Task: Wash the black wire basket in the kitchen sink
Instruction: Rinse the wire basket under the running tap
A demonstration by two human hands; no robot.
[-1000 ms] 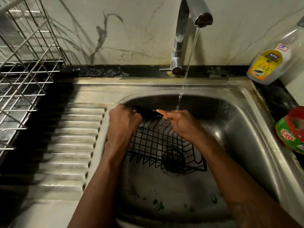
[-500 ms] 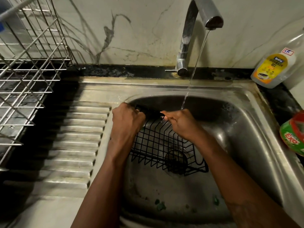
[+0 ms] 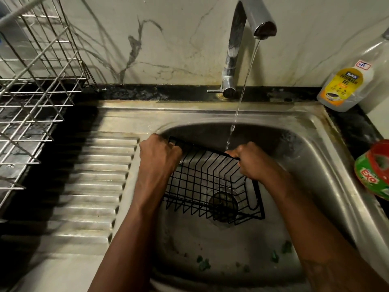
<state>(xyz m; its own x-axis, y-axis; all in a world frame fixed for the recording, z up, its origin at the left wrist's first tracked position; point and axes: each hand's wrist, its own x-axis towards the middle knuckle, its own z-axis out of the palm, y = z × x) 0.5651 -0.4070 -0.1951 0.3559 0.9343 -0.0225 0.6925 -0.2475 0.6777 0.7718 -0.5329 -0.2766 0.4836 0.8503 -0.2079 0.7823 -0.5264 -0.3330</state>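
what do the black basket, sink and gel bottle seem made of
Black wire basket: likely thin metal wire, matte black coating; open grid of rods. Sink: apparently stainless steel, dull grey sheen and pressed ribs. Dishwash gel bottle: seemingly clear plastic, see-through above a yellow label.

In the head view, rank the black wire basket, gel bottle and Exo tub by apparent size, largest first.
1. black wire basket
2. gel bottle
3. Exo tub
Bottle and tub are cropped, so their order is unsure.
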